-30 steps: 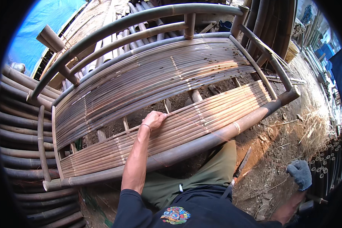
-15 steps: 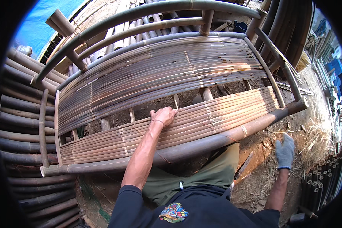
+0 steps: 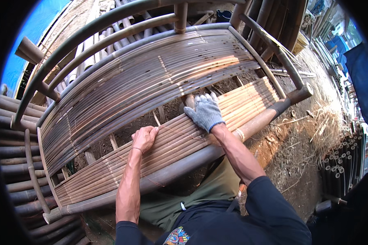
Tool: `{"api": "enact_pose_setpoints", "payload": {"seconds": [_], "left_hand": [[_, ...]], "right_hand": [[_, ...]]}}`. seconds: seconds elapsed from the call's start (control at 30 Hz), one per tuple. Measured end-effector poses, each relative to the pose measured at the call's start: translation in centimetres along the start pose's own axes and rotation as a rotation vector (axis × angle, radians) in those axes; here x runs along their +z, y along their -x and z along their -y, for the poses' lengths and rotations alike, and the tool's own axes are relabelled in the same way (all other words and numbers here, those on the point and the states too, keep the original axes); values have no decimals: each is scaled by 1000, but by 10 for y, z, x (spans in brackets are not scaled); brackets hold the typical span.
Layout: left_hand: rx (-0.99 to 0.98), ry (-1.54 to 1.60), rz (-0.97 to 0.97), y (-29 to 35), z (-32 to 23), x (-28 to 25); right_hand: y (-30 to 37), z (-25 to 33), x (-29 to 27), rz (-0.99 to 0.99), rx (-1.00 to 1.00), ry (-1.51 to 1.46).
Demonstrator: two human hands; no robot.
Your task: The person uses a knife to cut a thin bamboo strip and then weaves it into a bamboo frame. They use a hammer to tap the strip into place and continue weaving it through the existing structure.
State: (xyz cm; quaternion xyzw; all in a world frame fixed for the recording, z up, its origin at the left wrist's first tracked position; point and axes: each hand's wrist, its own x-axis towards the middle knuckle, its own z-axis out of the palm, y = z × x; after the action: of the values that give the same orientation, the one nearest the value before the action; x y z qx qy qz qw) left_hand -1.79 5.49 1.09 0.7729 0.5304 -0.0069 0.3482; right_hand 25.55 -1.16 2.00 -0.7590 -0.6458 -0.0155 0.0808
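Note:
A bamboo bench with arched back rails lies across the view, its seat made of thin bamboo slats in two groups with a gap between. My bare left hand [image 3: 144, 139] is closed over the far edge of the near slats [image 3: 167, 149], its fingertips hidden. To its right, my right hand [image 3: 204, 111] in a grey work glove lies flat on the same slats, fingers stretched across their far edge toward the gap. Beyond the gap are the darker far slats [image 3: 122, 85]. A thick bamboo front rail [image 3: 171, 171] runs beneath my wrists.
Stacked bamboo poles [image 3: 22, 163] crowd the left side. A curved armrest [image 3: 282, 57] rises at the bench's right end. Straw [image 3: 325, 122] and bundled cut poles [image 3: 337, 163] are on the right. A blue tarp [image 3: 32, 32] hangs at the upper left.
My gloved right hand has swung in from the ground on the right onto the near slats. My left hand still grips their edge. The bench has shifted leftward in view and appears more slanted.

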Motion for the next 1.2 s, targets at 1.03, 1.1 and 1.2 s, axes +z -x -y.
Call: {"api": "enact_pose_setpoints", "payload": {"seconds": [1.03,1.1,1.2], "left_hand": [[-63,79,129,-4,9,-7],[-24,105,74,-9,6,1],[-4,81,48,-2,3,-5]], "right_hand": [[-5,93,-80,669,-203,-668],[-17,88,-92,336,-434,-919],[-35,108,-111,44,-405,-1059]]}}
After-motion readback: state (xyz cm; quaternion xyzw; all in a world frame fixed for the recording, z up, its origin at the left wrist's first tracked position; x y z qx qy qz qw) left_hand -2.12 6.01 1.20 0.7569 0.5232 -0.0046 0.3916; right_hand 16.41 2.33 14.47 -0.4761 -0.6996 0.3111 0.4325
